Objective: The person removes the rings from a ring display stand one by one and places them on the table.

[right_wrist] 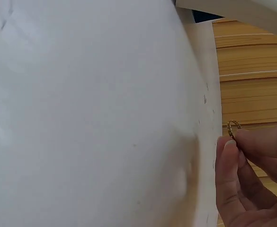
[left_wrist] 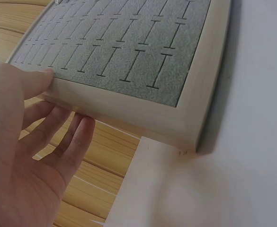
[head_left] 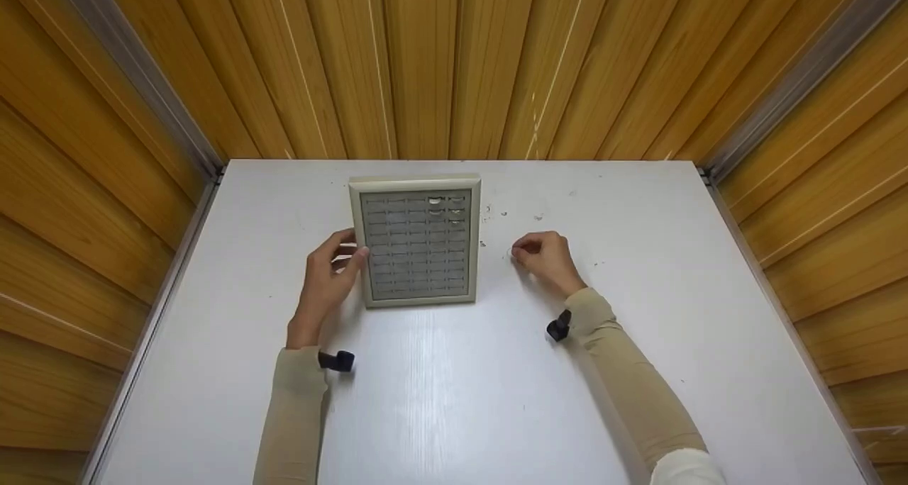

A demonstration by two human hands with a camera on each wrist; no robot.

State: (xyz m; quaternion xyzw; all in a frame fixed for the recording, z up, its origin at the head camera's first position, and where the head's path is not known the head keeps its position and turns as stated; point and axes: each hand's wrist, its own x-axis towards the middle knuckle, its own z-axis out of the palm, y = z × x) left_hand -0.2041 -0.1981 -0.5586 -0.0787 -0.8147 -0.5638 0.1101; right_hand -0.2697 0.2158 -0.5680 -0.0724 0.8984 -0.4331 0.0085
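A ring display tray (head_left: 418, 302) with a pale frame and a grey slotted pad stands tilted up on the table, facing me. My left hand (head_left: 328, 279) grips its left edge, thumb on the front of the frame and fingers behind it. Several rings (head_left: 435, 201) sit in slots at the pad's upper right; the other slots in view look bare. To the right of the tray, just over the table, my right hand (head_left: 550, 258) pinches a gold-coloured ring (right_wrist: 229, 127) between thumb and fingertips. The ring's band projects past the fingertips in the right wrist view.
The white table (head_left: 425, 400) carries small specks and marks (head_left: 504, 213), mostly right of the tray. Wood-patterned panels (head_left: 425, 67) rise behind it and on both sides. A black wrist strap (head_left: 337, 361) shows at the left sleeve, another strap (head_left: 559, 326) at the right.
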